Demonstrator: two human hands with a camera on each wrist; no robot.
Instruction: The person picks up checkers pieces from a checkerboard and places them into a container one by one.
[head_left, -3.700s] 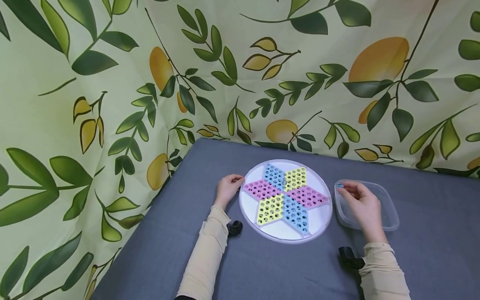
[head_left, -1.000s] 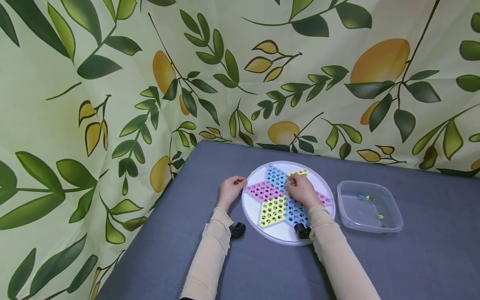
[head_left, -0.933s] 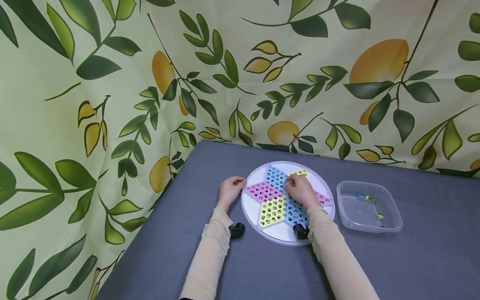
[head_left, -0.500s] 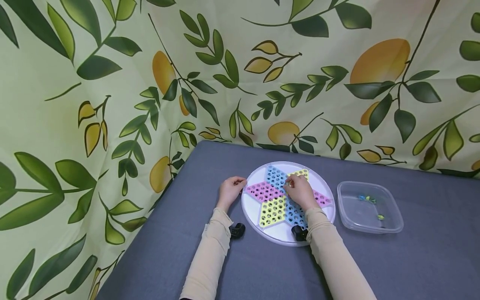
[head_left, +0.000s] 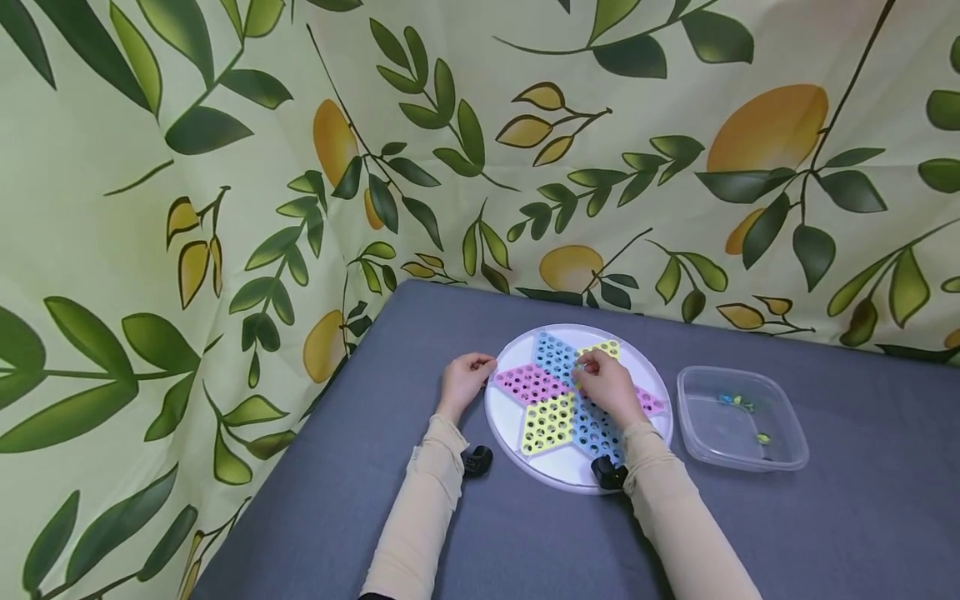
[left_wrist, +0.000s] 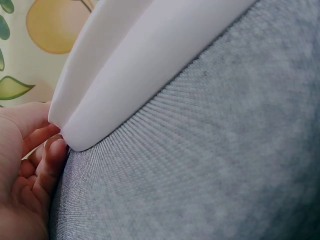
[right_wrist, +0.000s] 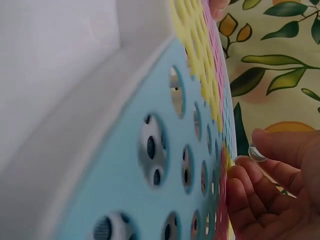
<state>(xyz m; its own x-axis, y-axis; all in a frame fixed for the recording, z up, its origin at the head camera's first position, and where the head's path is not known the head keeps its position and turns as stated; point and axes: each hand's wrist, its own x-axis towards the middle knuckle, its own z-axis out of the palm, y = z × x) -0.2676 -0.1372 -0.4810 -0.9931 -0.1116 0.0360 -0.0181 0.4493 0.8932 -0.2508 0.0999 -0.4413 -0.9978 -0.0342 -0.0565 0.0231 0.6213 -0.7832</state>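
A round white Chinese checkers board (head_left: 510,421) with a blue, yellow and pink star of holes lies on the table. At its left rim, my left hand (head_left: 465,379) holds the edge; the left wrist view shows the fingertips (left_wrist: 56,147) curled against the white rim (left_wrist: 100,112). My right hand (head_left: 609,387) is over the star near its centre, hiding part of the yellow and pink points. In the right wrist view, a clear glass marble (right_wrist: 257,154) sits between thumb and fingers, close beside the perforated surface (right_wrist: 125,165).
Right of the board stands a clear plastic container (head_left: 780,400) with several blue and yellow-green marbles (head_left: 738,402) in it. Behind the grey-blue table (head_left: 540,550) hangs a leaf-and-fruit-patterned cloth (head_left: 450,167). Black wrist cameras (head_left: 477,461) sit under the wrists.
From over the container, where it held a small bluish marble, my right hand has moved left onto the board. Over the last second it barely moves. The left hand stays at the rim.
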